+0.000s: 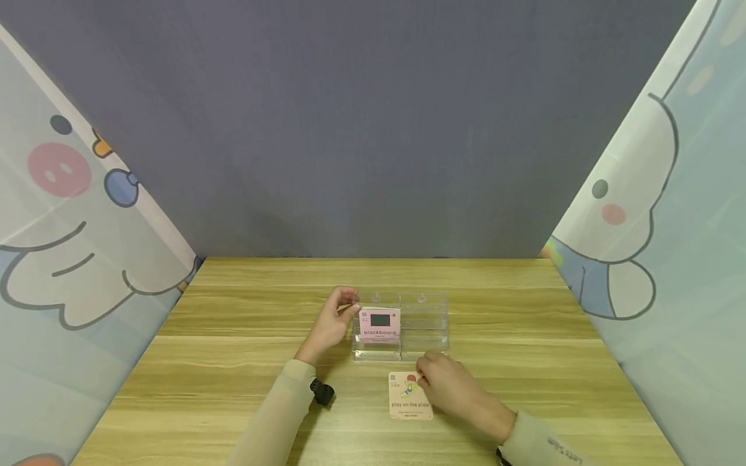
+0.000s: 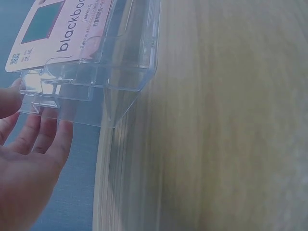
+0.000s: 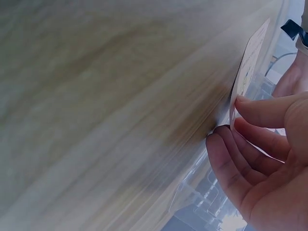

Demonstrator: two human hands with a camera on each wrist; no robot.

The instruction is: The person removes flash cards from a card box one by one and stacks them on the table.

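Observation:
A clear plastic card rack (image 1: 424,335) with two columns of tiers stands on the table. In its left column leans a pink card (image 1: 380,327) that reads "blackboard". My left hand (image 1: 330,323) holds the rack by its left side; the left wrist view shows the thumb and fingers at the transparent edge (image 2: 72,108). In front of the rack, my right hand (image 1: 457,391) pinches the upper right corner of a pale card (image 1: 410,413) reading "play on the slide". The right wrist view has this card (image 3: 251,57) between thumb and fingers, seen nearly edge-on.
The wood-grain table (image 1: 245,323) extends around the rack. A dark grey cloth wall (image 1: 373,129) rises behind it, and cartoon-printed curtains (image 1: 688,259) flank both sides. A black wrist camera (image 1: 322,392) sits at the left cuff.

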